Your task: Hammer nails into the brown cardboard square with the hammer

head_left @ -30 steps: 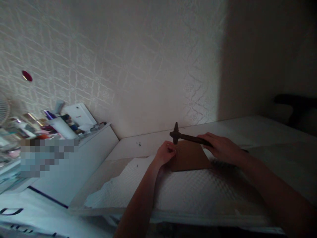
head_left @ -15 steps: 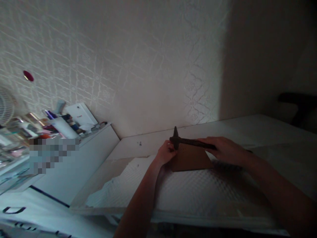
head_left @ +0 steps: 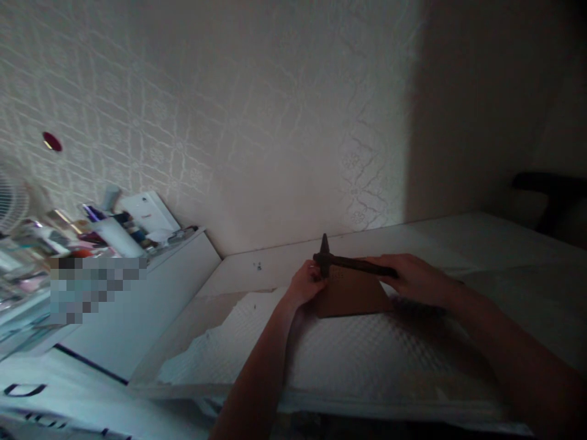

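Note:
A dark hammer (head_left: 360,265) lies level above a brown board (head_left: 353,294), its head at the board's left end. My right hand (head_left: 410,278) is wrapped round the end of its handle. Close under the hammer head, my left hand (head_left: 306,282) is closed at the board's upper left edge; what its fingers pinch is too small and dark to name. The board rests on a white textured sheet (head_left: 339,354). A row of small dark marks shows on the board near the hammer head.
At the left, a white cabinet (head_left: 151,305) carries bottles, tubes and a white box (head_left: 151,214). Small bits (head_left: 257,266) lie on the white surface near the patterned wall. A fan (head_left: 11,195) stands far left, and a dark object (head_left: 548,183) at the right.
Both hands and the hammer are in nearly the same place. The hammer head has dipped very slightly to the left over the board.

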The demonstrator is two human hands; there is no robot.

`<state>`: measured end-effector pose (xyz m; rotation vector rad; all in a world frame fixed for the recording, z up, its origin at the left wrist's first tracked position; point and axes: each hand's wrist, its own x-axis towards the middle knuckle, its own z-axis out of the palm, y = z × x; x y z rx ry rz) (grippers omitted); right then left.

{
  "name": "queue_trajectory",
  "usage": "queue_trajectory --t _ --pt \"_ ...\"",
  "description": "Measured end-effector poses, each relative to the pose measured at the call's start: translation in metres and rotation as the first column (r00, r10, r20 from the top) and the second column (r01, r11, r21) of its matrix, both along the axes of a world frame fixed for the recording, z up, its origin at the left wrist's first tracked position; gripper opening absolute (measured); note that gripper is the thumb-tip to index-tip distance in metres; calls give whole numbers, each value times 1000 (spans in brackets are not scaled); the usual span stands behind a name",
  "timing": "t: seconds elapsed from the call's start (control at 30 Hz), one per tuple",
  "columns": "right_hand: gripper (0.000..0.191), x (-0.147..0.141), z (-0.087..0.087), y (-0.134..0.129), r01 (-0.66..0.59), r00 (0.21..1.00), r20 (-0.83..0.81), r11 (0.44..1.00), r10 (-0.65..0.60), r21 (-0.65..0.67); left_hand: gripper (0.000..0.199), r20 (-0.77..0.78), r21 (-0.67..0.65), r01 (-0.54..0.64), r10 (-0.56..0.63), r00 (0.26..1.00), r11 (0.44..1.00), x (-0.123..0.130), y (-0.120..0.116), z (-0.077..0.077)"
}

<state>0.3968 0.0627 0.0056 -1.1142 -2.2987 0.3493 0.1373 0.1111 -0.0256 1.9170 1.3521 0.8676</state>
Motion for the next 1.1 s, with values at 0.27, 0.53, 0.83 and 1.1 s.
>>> queue_trajectory --t 0.27,0.53,0.83,1.1 --pt "53 -1 -1 1 -21 1000 -13 1000 21 10 37 1 -29 7 -7 1000 1000 0 -1 0" --pt "52 0 -2 2 -7 1000 -20 1000 8 9 33 34 -17 19 -19 999 1000 -1 2 -2" --pt "54 1 -3 3 -20 999 -27 1000 20 13 34 111 -40 96 -91 990 995 1 -1 2" --pt "52 2 -1 1 -28 999 -37 1000 28 3 34 214 -114 163 -136 967 980 0 -4 6"
